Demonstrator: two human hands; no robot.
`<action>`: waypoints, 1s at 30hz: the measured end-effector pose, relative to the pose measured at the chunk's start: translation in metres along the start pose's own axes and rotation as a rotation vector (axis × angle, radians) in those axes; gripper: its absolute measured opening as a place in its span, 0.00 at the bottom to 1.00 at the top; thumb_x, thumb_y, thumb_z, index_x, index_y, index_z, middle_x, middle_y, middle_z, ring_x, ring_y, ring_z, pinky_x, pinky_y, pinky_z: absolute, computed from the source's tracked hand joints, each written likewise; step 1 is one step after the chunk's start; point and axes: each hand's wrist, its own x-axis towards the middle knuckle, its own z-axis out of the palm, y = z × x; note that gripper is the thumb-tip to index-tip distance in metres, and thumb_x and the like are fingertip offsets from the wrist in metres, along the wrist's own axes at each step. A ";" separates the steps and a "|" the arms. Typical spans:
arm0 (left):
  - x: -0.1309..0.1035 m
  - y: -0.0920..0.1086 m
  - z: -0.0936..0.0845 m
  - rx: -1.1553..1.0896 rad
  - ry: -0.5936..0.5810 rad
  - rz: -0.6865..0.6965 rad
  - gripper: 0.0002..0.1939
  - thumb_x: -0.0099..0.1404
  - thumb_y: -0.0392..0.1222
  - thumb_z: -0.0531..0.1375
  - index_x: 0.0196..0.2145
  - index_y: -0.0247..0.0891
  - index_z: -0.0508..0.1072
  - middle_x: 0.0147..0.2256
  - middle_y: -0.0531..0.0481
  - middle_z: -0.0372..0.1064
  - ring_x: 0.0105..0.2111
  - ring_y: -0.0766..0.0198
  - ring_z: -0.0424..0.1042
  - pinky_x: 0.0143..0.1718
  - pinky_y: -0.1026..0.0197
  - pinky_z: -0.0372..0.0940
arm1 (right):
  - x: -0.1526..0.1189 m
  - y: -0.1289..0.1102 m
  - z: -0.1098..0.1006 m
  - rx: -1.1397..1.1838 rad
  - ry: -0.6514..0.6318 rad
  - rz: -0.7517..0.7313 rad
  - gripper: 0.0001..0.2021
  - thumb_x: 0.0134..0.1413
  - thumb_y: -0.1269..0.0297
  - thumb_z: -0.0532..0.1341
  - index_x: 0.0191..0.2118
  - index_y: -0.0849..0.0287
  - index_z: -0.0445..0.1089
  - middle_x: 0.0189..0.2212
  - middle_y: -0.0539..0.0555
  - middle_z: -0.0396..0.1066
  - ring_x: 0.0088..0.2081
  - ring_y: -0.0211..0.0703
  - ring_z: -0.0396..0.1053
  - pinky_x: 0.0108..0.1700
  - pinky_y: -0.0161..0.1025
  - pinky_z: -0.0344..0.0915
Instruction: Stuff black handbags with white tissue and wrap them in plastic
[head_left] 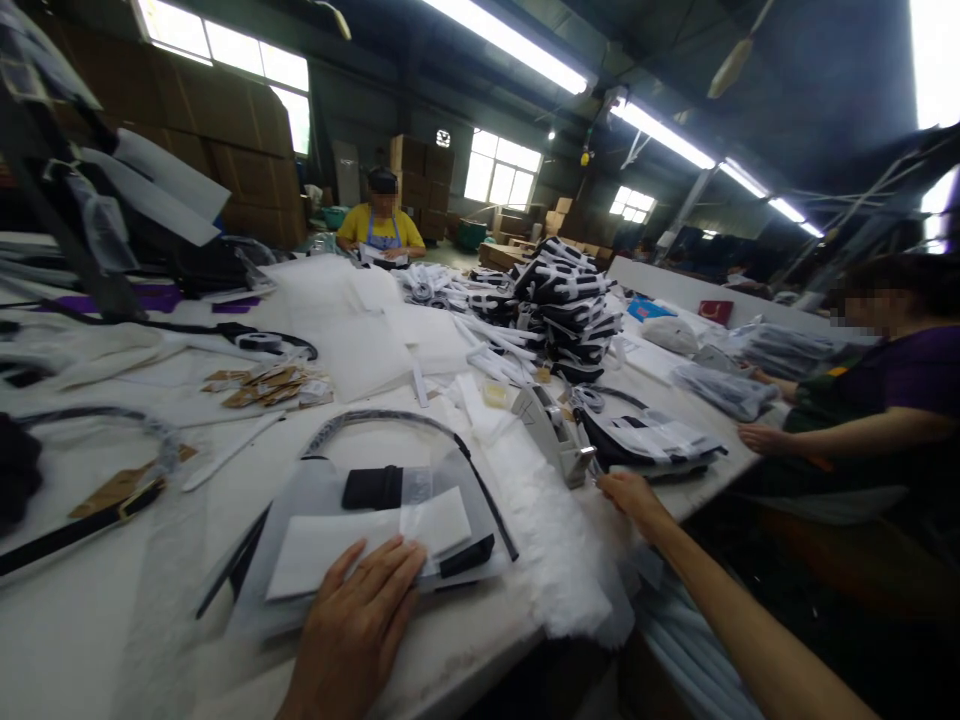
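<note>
My left hand [367, 605] lies flat with fingers stretched over a white sheet of packing foam [337, 550] on a handbag [289, 510]. The bag lies on the table under translucent wrap, with a plastic-wrapped curved handle [382, 418] and a black strap [487, 485]. A black buckle tab [373, 488] shows on its front, with a strip of clear tape [417, 490] beside it. On the right, my right hand [634, 500] pinches at the cutting edge of a grey tape dispenser [551, 430], apparently on the tape's end, which is blurred.
Crumpled white wrapping [555, 550] hangs over the table edge. Behind stand a tall stack of black-and-white wrapped pieces [562, 300], foam sheets [345, 340] and brown tags [270, 385]. Another wrapped bag [652, 435] lies right. Co-workers sit at the right [900, 390] and far side [382, 225].
</note>
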 end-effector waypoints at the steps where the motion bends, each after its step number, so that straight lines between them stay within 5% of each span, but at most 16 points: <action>1: 0.001 0.004 -0.002 -0.028 -0.005 -0.043 0.17 0.69 0.35 0.54 0.54 0.42 0.70 0.49 0.53 0.75 0.50 0.62 0.72 0.61 0.55 0.50 | -0.006 -0.004 0.000 -0.004 -0.019 -0.010 0.19 0.48 0.53 0.61 0.16 0.58 0.60 0.13 0.45 0.56 0.17 0.33 0.53 0.21 0.35 0.50; 3: 0.004 0.010 -0.006 -0.088 -0.004 -0.126 0.16 0.70 0.35 0.53 0.53 0.44 0.71 0.48 0.53 0.75 0.50 0.62 0.72 0.60 0.54 0.52 | -0.016 -0.026 0.002 0.017 -0.115 -0.089 0.16 0.45 0.52 0.62 0.20 0.59 0.66 0.18 0.48 0.62 0.22 0.36 0.59 0.26 0.35 0.56; 6: 0.007 0.014 -0.010 -0.144 -0.016 -0.190 0.15 0.71 0.37 0.52 0.52 0.44 0.71 0.47 0.54 0.76 0.50 0.62 0.72 0.59 0.54 0.53 | -0.032 -0.092 0.017 -0.002 -0.438 -0.320 0.15 0.48 0.51 0.63 0.29 0.61 0.73 0.24 0.51 0.68 0.28 0.39 0.64 0.33 0.35 0.61; 10: 0.007 0.016 -0.012 -0.191 -0.051 -0.235 0.15 0.70 0.36 0.53 0.52 0.44 0.71 0.48 0.53 0.75 0.52 0.61 0.71 0.60 0.52 0.52 | -0.056 -0.193 0.068 -0.259 -0.941 -0.573 0.11 0.49 0.57 0.63 0.32 0.60 0.75 0.26 0.49 0.71 0.29 0.37 0.65 0.32 0.33 0.59; 13: 0.003 0.017 -0.008 -0.234 -0.045 -0.264 0.15 0.70 0.35 0.54 0.52 0.43 0.71 0.48 0.53 0.75 0.53 0.60 0.70 0.62 0.51 0.51 | -0.064 -0.241 0.117 -0.575 -1.143 -0.720 0.09 0.46 0.60 0.64 0.31 0.59 0.77 0.25 0.47 0.72 0.28 0.36 0.66 0.29 0.31 0.58; 20: -0.005 0.018 0.004 -0.288 0.020 -0.322 0.15 0.69 0.35 0.56 0.52 0.44 0.71 0.48 0.51 0.75 0.53 0.60 0.70 0.62 0.50 0.52 | -0.058 -0.263 0.189 -1.080 -1.092 -0.930 0.06 0.32 0.65 0.72 0.23 0.54 0.77 0.17 0.45 0.68 0.21 0.36 0.65 0.26 0.33 0.55; 26: -0.007 0.018 0.007 -0.289 0.020 -0.328 0.15 0.68 0.35 0.56 0.52 0.44 0.71 0.48 0.52 0.75 0.53 0.62 0.70 0.64 0.51 0.50 | -0.059 -0.260 0.213 -1.270 -0.998 -1.353 0.13 0.32 0.58 0.76 0.18 0.56 0.72 0.18 0.49 0.70 0.29 0.44 0.70 0.40 0.40 0.57; 30: -0.007 0.018 0.007 -0.281 0.008 -0.322 0.15 0.69 0.35 0.54 0.52 0.44 0.71 0.48 0.52 0.75 0.53 0.62 0.69 0.64 0.52 0.49 | -0.031 -0.264 0.218 -1.218 -1.020 -1.634 0.19 0.37 0.47 0.74 0.22 0.57 0.71 0.23 0.52 0.74 0.34 0.45 0.69 0.44 0.42 0.54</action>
